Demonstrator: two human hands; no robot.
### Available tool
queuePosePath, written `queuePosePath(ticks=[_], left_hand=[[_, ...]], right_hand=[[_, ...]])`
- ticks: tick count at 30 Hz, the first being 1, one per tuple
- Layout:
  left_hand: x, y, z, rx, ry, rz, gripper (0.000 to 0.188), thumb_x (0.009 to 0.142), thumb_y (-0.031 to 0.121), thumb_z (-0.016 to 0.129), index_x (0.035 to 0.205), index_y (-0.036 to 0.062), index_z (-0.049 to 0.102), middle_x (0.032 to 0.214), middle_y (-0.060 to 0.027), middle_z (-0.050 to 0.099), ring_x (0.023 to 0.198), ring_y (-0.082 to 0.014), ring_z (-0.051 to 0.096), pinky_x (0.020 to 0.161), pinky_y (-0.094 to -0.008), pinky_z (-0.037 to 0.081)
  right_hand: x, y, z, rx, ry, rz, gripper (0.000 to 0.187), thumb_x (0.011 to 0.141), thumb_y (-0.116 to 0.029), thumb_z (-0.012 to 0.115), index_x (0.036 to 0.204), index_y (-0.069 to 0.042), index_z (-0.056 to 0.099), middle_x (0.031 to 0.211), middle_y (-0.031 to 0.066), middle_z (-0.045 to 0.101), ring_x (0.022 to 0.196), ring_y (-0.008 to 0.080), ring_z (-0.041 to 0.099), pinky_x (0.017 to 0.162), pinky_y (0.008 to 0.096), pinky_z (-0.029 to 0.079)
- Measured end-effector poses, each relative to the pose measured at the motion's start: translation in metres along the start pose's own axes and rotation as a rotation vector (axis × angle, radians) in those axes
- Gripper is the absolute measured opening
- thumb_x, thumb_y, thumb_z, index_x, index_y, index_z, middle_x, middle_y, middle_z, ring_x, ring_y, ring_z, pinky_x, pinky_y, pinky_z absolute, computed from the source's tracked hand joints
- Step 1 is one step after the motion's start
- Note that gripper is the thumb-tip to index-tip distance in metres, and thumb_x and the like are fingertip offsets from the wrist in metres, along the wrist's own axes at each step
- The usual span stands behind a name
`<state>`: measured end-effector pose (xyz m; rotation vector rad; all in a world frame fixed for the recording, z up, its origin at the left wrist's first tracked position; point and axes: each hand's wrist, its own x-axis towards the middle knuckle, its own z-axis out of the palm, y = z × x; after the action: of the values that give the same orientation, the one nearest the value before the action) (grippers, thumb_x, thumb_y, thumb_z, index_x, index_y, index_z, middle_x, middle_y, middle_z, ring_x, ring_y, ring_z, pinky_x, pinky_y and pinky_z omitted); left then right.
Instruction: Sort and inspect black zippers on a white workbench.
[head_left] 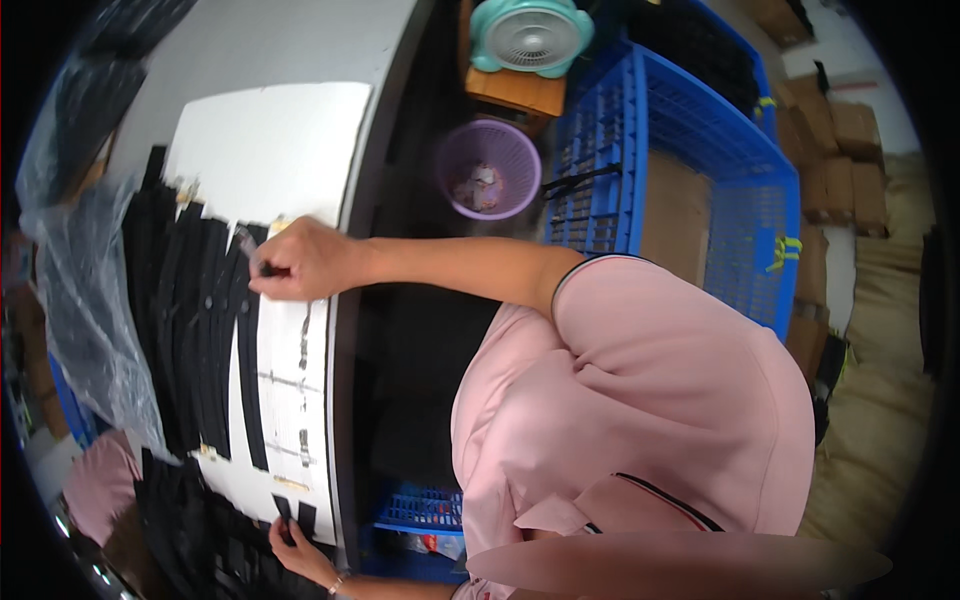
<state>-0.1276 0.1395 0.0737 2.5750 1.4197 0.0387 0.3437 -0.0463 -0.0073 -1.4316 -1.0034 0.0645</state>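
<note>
Fingers of my right hand (308, 262) are curled round a slim, pen-like tool (245, 240) with a clear-looking end; its exact kind is hard to make out. It is over the upper end of a black fabric strip (247, 350). Several more black strips (190, 320) lie side by side on a white board (275, 130) with dark marks along its near edge. At the board's lower end my left hand (298, 556) pinches the end of a short black strip (283, 508), its fingers partly bent.
Clear plastic sheeting (90, 310) and piled black cloth (190, 510) border the board. Beyond the table edge stand a purple basket (522, 190) with scraps, a turquoise fan (532, 40) on a wooden stool (515, 92), and a blue crate (745, 170). Cardboard boxes (835, 190) are stacked behind.
</note>
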Motion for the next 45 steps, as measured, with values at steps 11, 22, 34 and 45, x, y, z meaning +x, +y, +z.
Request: queuePosePath(ticks=[11, 22, 34, 45], left_hand=[[0.041, 0.161, 0.051, -0.377, 0.267, 0.292, 0.017, 0.096, 0.002, 0.068, 0.112, 0.0006, 0.074, 0.097, -0.0136, 0.073, 0.089, -0.0238, 0.069, 0.082, -0.0338, 0.053], [0.077, 0.286, 0.097, -0.513, 0.306, 0.516, 0.015, 0.086, 0.007, 0.076, 0.101, 0.0052, 0.077, 0.089, -0.0080, 0.070, 0.085, -0.0253, 0.065, 0.080, -0.0336, 0.050], [0.020, 0.235, 0.108, -0.362, 0.422, 0.325, 0.041, 0.094, 0.010, 0.071, 0.134, 0.0078, 0.067, 0.139, -0.0108, 0.064, 0.128, -0.0291, 0.059, 0.113, -0.0447, 0.037], [-0.037, 0.174, 0.106, -0.114, 0.450, -0.035, 0.055, 0.094, 0.029, 0.073, 0.144, 0.0113, 0.059, 0.151, -0.0091, 0.056, 0.148, -0.0313, 0.040, 0.121, -0.0635, 0.006]], right_hand=[[-0.002, 0.009, 0.000, -0.001, -0.009, -0.031, 0.014, 0.100, -0.013, 0.066, 0.102, -0.004, 0.077, 0.073, 0.0005, 0.068, 0.064, 0.0052, 0.059, 0.058, 0.0217, 0.047], [-0.036, -0.031, 0.003, -0.442, -0.014, -0.325, 0.026, 0.085, -0.007, 0.077, 0.111, -0.008, 0.072, 0.097, 0.0066, 0.075, 0.094, 0.0231, 0.072, 0.080, 0.0343, 0.051], [-0.032, 0.000, -0.045, -0.655, -0.250, -0.371, 0.037, 0.090, -0.009, 0.074, 0.126, -0.011, 0.067, 0.128, 0.0025, 0.072, 0.130, 0.0233, 0.062, 0.119, 0.0503, 0.030], [-0.036, 0.010, -0.043, -0.650, -0.230, -0.433, 0.028, 0.099, -0.013, 0.066, 0.126, -0.006, 0.066, 0.129, 0.0055, 0.072, 0.130, 0.0259, 0.061, 0.117, 0.0467, 0.034]])
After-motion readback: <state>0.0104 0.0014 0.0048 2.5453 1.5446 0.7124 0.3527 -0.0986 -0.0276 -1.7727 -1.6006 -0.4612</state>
